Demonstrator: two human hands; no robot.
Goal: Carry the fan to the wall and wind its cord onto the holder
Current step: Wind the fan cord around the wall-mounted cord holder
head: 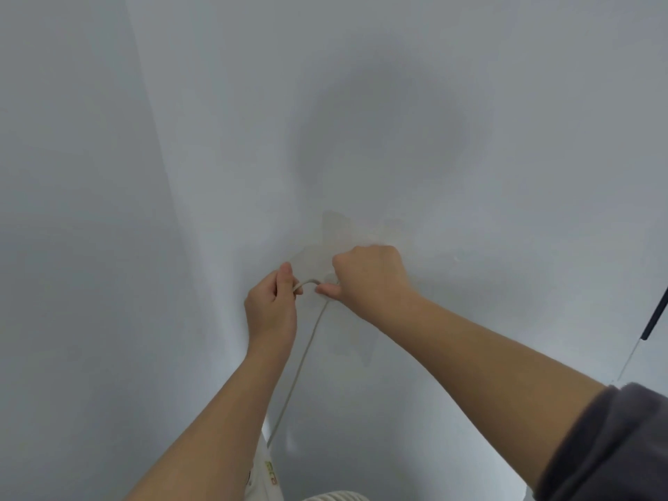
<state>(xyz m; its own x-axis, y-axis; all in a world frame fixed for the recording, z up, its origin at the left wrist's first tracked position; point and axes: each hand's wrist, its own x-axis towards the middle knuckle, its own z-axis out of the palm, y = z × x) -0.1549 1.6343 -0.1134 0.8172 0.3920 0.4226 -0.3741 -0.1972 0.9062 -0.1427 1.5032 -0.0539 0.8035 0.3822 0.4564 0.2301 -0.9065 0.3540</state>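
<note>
A pale grey cord [302, 359] runs up from the white fan [265, 475] at the bottom edge to my two hands against the wall. My left hand [271, 309] pinches a bent loop of the cord between thumb and fingers. My right hand [368, 274] is closed in a fist against the wall, thumb pressing where the cord meets it. The holder itself is hidden behind my right hand. Only the fan's top and a bit of its ribbed grille [336, 496] show.
A plain white wall [361, 121] fills the view, with a corner fold [159, 157] running down the left. A dark strip with a thin line [650, 320] stands at the far right edge.
</note>
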